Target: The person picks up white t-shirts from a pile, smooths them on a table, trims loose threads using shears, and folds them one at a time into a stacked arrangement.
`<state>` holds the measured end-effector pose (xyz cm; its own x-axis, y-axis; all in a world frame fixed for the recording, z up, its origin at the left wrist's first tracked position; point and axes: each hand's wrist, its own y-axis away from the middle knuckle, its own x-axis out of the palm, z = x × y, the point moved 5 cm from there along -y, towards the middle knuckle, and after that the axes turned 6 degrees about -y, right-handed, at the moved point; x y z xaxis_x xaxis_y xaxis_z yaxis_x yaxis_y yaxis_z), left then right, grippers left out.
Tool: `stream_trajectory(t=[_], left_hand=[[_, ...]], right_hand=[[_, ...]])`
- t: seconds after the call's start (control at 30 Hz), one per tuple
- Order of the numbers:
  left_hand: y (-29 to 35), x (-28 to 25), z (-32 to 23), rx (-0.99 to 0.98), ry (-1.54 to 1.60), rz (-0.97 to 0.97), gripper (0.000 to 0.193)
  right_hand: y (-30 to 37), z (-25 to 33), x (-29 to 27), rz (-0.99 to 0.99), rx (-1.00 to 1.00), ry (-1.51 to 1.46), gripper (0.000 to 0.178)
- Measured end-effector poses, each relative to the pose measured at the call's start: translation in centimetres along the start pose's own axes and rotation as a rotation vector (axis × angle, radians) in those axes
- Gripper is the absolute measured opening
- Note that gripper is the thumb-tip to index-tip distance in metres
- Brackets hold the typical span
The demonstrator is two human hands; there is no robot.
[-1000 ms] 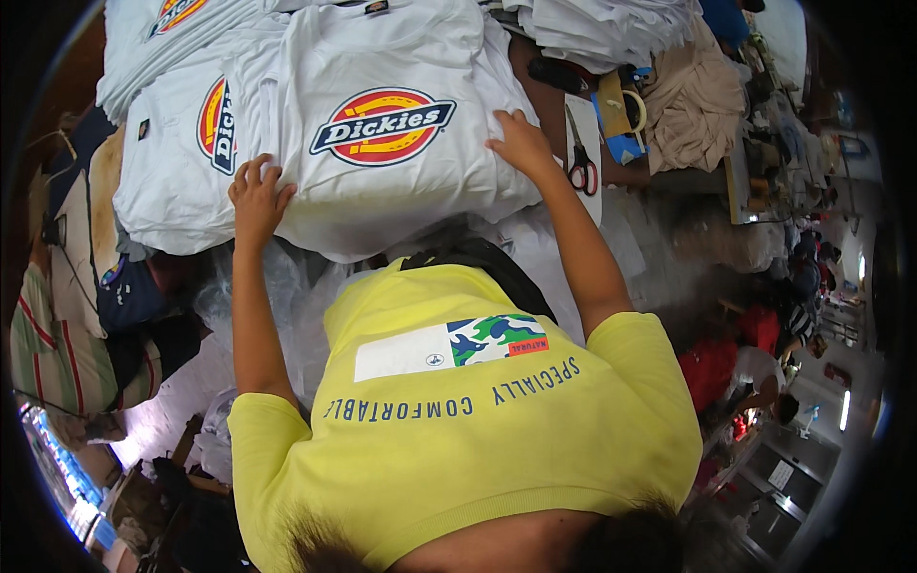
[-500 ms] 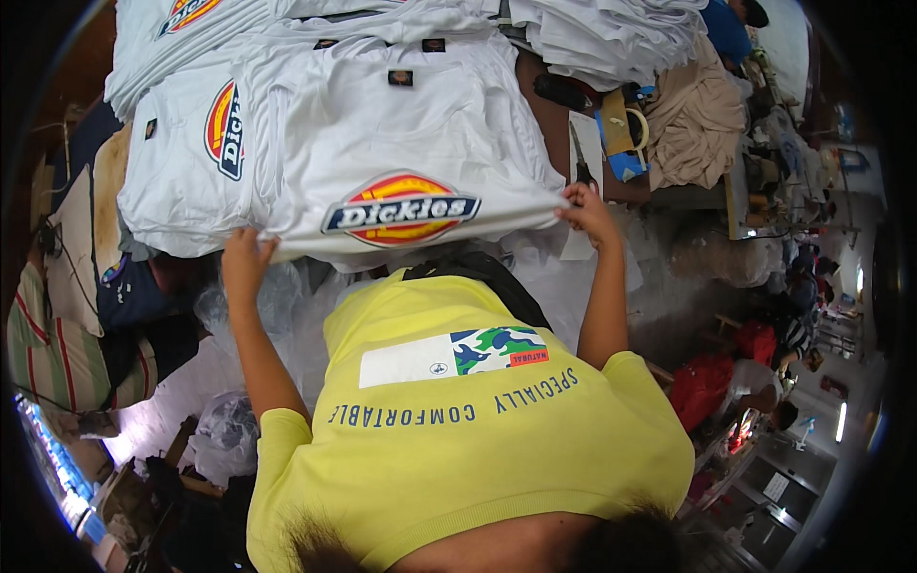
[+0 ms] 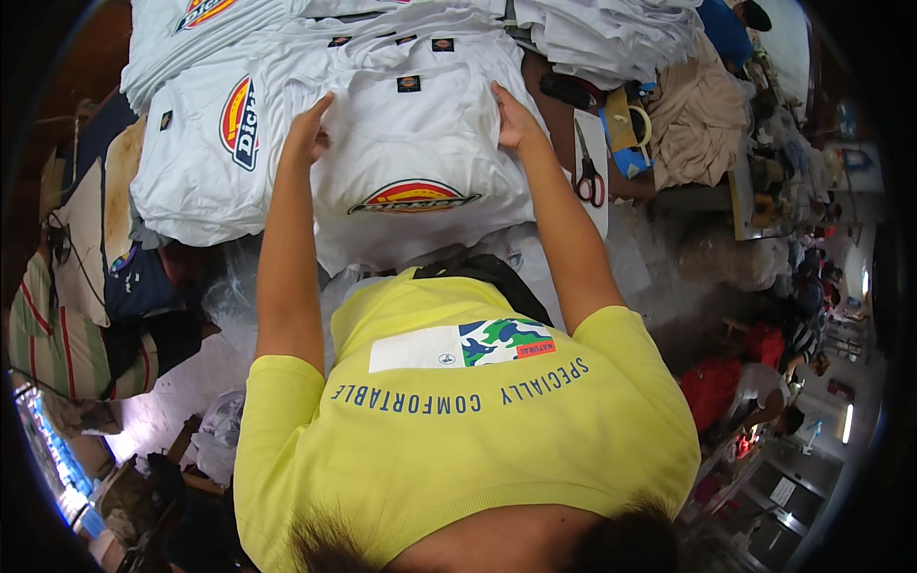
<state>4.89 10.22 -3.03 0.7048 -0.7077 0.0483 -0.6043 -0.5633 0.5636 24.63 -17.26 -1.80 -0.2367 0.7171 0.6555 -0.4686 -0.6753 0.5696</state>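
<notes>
1. Shifted since the frame half a second earlier: left hand (image 3: pixel 311 136) and right hand (image 3: pixel 517 122), from the near corners of the white T-shirt (image 3: pixel 411 143) to its two sides, flanking the neckline; the chest emblem (image 3: pixel 414 196), whole then, now shows only its upper part.
2. Left hand: at the shirt's left side, fingers partly bent; whether it grips cloth cannot be told.
3. Right hand: at the right side, fingertips beside the collar, lightly curled; grip likewise uncertain.
4. White T-shirt: neckline far, emblem near, lying atop white garments.
5. Step in hand, by judgement: folding or squaring the shirt into a compact shape. Next move would call for level handling of both sides and smoothing of creases.
6. Materials: thin, soft, apparently knitted white cloth, rumpled at the sides; red, yellow and dark-blue rounded emblem; small dark rectangular neck label (image 3: pixel 409 84).
7. Adjacent, left: folded printed shirt (image 3: pixel 191 186), white, softly creased.
8. Right, on the brown counter (image 3: pixel 558 116): scissors (image 3: pixel 590 181) with red-and-black handles; farther right, crumpled beige fabric (image 3: pixel 697 134).
</notes>
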Motion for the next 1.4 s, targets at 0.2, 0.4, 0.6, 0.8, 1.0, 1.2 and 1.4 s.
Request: stream_trajectory(t=[0.2,0.4,0.6,0.8,1.0,1.2,1.4], left_hand=[[12.7,3.9,6.3,-0.284,0.733,0.481,0.049],[20.0,-6.0,11.3,0.050,0.497,0.436,0.061],[22.8,-11.0,-1.9,0.771,0.266,0.242,0.060],[18.9,-3.0,1.8,0.276,0.083,0.938,0.067],[23.4,-18.7,5.2,0.950,-0.446,0.020,0.065],[23.9,-12.5,-5.2,0.818,0.053,0.471,0.056],[1.2,-6.0,-6.3,0.328,0.276,0.444,0.015]], right_hand=[[8.4,-4.6,-1.9,0.112,-0.129,0.230,0.039],[18.4,-8.2,-9.9,0.093,0.043,0.098,0.034],[23.9,1.4,-4.6,0.254,-0.619,-0.036,0.063],[19.6,-4.0,-1.8,0.346,-0.090,0.436,0.048],[28.1,0.4,-6.5,0.148,-0.560,-0.115,0.037],[26.2,6.5,-5.5,0.933,-0.894,0.330,0.051],[3.8,9.0,-0.4,0.225,-0.342,0.202,0.036]])
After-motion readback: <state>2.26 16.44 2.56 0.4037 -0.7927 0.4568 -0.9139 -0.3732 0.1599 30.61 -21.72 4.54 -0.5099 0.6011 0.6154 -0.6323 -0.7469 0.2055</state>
